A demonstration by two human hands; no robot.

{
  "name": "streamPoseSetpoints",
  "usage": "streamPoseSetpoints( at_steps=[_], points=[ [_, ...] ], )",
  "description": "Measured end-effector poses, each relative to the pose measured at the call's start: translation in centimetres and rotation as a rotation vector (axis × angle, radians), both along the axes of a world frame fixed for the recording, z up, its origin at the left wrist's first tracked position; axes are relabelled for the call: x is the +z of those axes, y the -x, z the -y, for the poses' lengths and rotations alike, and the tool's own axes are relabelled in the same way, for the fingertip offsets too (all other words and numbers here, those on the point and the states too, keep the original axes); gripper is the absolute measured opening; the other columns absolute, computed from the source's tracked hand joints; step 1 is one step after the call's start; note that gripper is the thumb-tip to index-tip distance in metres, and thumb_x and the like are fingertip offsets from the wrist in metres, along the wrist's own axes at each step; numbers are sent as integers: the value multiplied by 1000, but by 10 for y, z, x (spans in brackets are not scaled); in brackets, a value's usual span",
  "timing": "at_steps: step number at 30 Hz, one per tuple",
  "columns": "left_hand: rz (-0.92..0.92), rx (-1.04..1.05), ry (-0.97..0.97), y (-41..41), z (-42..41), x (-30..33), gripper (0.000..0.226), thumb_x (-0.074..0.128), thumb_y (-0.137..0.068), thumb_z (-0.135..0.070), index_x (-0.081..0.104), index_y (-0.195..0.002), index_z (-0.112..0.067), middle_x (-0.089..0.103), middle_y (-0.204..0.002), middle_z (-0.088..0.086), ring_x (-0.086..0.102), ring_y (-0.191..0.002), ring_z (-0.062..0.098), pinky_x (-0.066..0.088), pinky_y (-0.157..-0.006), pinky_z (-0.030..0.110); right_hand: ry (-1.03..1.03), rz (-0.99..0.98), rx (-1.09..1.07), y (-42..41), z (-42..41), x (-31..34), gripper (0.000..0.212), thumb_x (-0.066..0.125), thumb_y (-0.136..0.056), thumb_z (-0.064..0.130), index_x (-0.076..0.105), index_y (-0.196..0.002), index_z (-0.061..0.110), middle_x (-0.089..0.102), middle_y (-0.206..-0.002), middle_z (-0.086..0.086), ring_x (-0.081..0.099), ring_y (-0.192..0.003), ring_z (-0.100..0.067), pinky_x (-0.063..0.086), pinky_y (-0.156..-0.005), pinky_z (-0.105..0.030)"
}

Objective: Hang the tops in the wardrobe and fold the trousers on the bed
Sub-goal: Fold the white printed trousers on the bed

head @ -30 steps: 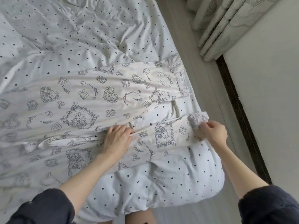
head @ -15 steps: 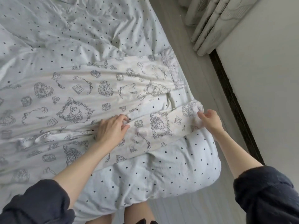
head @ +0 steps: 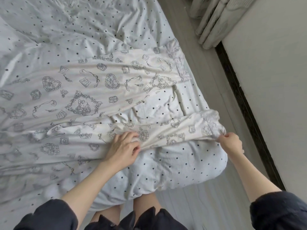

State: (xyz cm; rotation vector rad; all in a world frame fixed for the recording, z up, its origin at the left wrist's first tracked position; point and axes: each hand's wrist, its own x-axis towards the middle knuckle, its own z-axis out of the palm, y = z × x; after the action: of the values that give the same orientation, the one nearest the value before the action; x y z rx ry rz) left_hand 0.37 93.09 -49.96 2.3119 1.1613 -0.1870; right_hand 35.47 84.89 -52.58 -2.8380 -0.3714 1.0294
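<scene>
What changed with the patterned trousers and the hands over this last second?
The left hand shifted from the trousers' crotch to the near leg's edge and now pinches it. The right hand keeps its grip on the lace cuff, and together they lift that edge off the bed. The far leg stayed flat.

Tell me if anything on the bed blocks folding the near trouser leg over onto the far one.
Nothing visible does: only bare polka-dot duvet lies between the cream printed trousers' near leg, pinched by both hands, and their far leg.
</scene>
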Motion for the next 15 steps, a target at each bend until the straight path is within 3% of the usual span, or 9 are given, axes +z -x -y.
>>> streamPoseSetpoints(
  at_steps=[3,5,7,9,10,11,13,15],
  points=[
    [-33,-48,33,5,8,-4,16,59,-89,-26,72,-94,-18,53,-131,1,44,-126,19,26,-106,37,-151,-123,-114,2,16,-1,23,54,-89,21,56,-81,0,49,-80,-10,41,-75,-23,30,-60,-30],
    [-18,-6,-13,8,7,-5,19,58,-91,-22,70,-105,-15,56,-125,3,50,-118,21,33,-102,36,-281,-101,-98,8,11,3,26,45,-92,34,51,-78,13,43,-72,1,39,-75,-19,27,-53,-29],
    [-54,37,-58,9,4,-5,26,56,-92,-21,63,-117,-15,56,-121,2,52,-112,19,36,-99,35,-370,-94,-73,15,-2,4,22,45,-88,47,51,-89,26,45,-80,6,45,-81,-20,39,-66,-31],
    [-97,61,-70,12,2,-6,32,55,-93,-24,57,-124,-18,54,-122,-1,50,-112,18,37,-97,33,-361,-69,-47,17,-17,3,42,48,-90,50,51,-121,21,54,-105,3,49,-106,-20,39,-95,-41],
    [-122,58,-68,13,0,-6,34,54,-93,-26,55,-126,-19,53,-123,-1,49,-113,17,36,-96,32,-335,-56,5,16,-26,1,37,48,-90,50,53,-115,22,55,-104,2,48,-105,-20,35,-97,-39],
    [-153,51,-68,14,0,-7,36,54,-93,-28,53,-128,-21,52,-123,-1,47,-113,18,36,-96,32,-311,-51,56,14,-34,-1,27,48,-90,50,54,-96,24,54,-93,2,47,-97,-20,33,-91,-36],
    [-196,81,-84,14,-5,-9,40,55,-92,-29,50,-130,-20,50,-122,2,45,-114,20,37,-95,33,-261,-45,92,13,-51,0,26,54,-87,43,48,-71,23,49,-74,1,47,-86,-23,33,-84,-37],
    [-203,154,-117,12,-15,-9,41,57,-91,-25,51,-130,-17,51,-120,6,46,-112,23,39,-93,35,-240,-11,80,12,-62,4,19,59,-84,33,59,-72,18,55,-75,-2,52,-94,-30,37,-92,-40]
  ],
)
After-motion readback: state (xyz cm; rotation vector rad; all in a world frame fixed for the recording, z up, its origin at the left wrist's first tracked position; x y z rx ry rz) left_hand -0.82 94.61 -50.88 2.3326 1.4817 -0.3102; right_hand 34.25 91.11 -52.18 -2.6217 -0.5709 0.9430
